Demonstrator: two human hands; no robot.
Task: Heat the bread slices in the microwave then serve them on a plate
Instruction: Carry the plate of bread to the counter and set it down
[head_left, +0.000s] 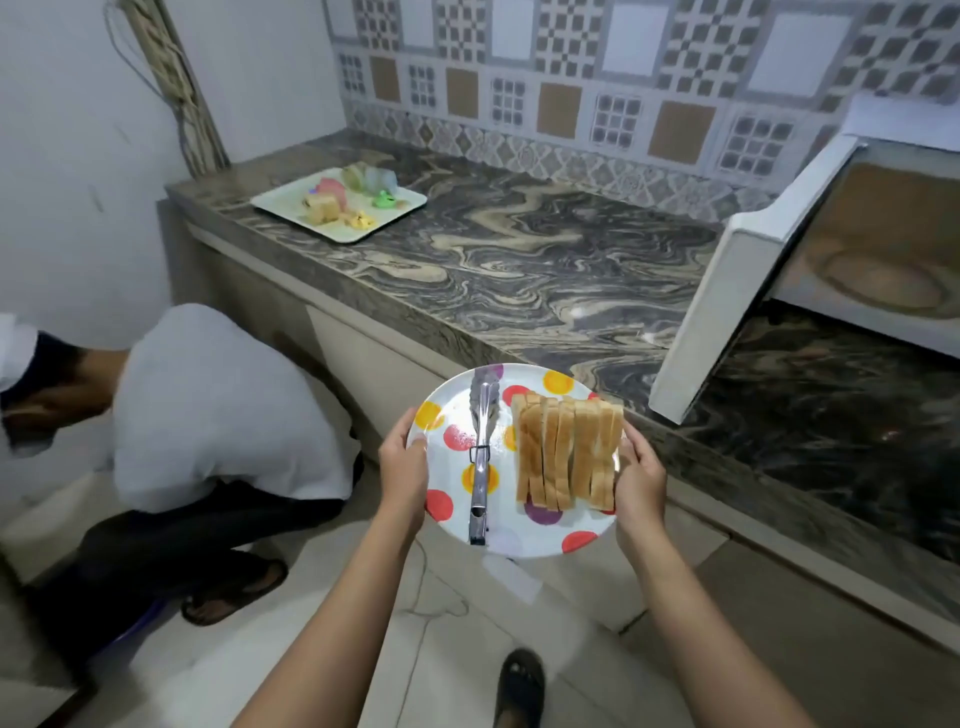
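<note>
I hold a white plate (519, 538) with coloured dots in front of me, just off the counter's front edge. Several bread slices (566, 449) stand in a row on its right half. Metal tongs (482, 457) lie along its left half. My left hand (402, 467) grips the plate's left rim. My right hand (641, 470) grips the right rim and touches the end slice. The microwave (878, 249) stands at the right on the counter, its white door (727, 306) swung open toward me, the turntable inside bare.
The marbled counter (519, 270) runs from back left to right. A square tray (340, 205) with food and small items sits at its far left end. Another person (218, 405) in a white shirt bends over at the left. My sandalled foot (519, 686) stands on tiled floor.
</note>
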